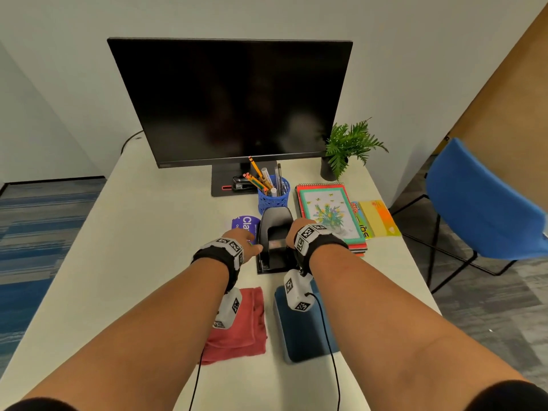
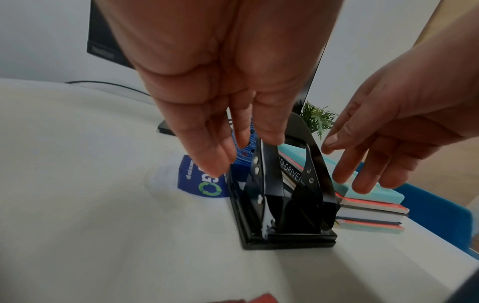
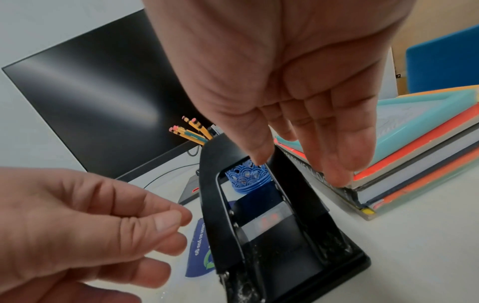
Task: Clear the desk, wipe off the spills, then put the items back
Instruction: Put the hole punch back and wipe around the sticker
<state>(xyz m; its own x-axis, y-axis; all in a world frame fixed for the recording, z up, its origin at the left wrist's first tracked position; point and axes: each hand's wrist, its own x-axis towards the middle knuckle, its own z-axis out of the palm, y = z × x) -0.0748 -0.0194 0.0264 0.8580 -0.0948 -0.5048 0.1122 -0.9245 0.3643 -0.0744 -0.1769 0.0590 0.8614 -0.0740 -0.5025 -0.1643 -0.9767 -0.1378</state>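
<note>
- The black hole punch [image 1: 275, 241] stands on the desk [image 1: 148, 247], in the middle, between the two hands. Its long axis runs away from the person, toward the blue pen cup [image 1: 273, 195] and the monitor [image 1: 231, 102].
- The left hand [image 1: 241, 240] is just beside the left side of the punch; the right hand [image 1: 298, 232] is just beside its right side. Both are about equally near — so, in my judgement, a lift with two hands from the sides is the coming move.
- The left hand holds nothing: in the left wrist view its fingers [image 2: 215, 162] hang loose, close to the punch, and I cannot tell if one fingertip touches the lever.
- The right hand also holds nothing; its fingers [image 3: 334, 155] are straight, pointing down between the punch and the stack of notebooks [image 3: 414, 160].
- Writing: a purple round label [image 1: 244, 225] lies on the desk left of the punch, it shows "Cla…" and a green recycling sign; the right wrist view shows small words like "Clean as you go".
- One book spine shows "…TA-DRIVE…" — the rest is hidden.
- The monitor has a logo on its frame, too blurred to read.
- White specks are on the base of the punch.
</note>
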